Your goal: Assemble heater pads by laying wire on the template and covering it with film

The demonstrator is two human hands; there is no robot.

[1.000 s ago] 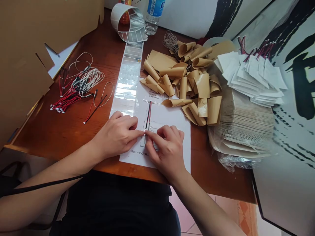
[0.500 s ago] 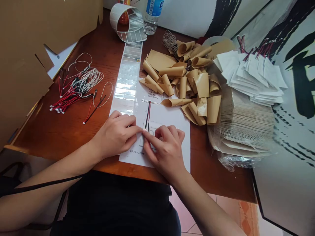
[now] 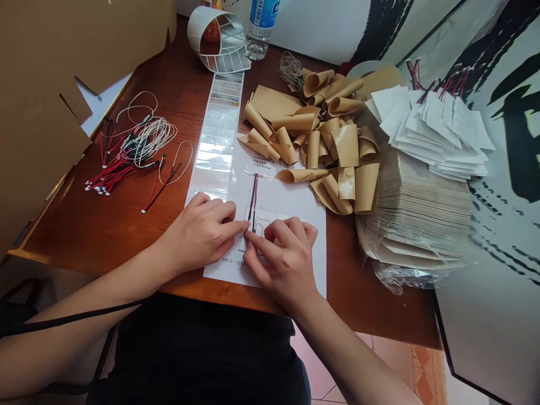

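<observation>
My left hand (image 3: 207, 226) rests on a printed white sheet (image 3: 291, 201), its index finger stretched out and the thumb apart from it. From the right, my right hand (image 3: 283, 254) reaches in with its index finger extended and the other fingers bent. Both index fingertips meet at the lower end of a dark red and black wire lead (image 3: 254, 194), pressing down there. A thin pale wire (image 3: 260, 220) loops along a printed outline beside the lead. What lies right under the fingertips is hidden.
Left lies a pile of red leads with white cords (image 3: 145, 140). A strip of silver labels (image 3: 214, 132) runs back to its roll (image 3: 217, 39) near a water bottle (image 3: 259, 28). Curled brown papers (image 3: 314, 140), a bagged stack of sheets (image 3: 422, 208) and white pouches (image 3: 439, 129) sit right.
My left index fingertip has shifted slightly right and my right index fingertip slightly down along the lead. The surrounding piles stay put.
</observation>
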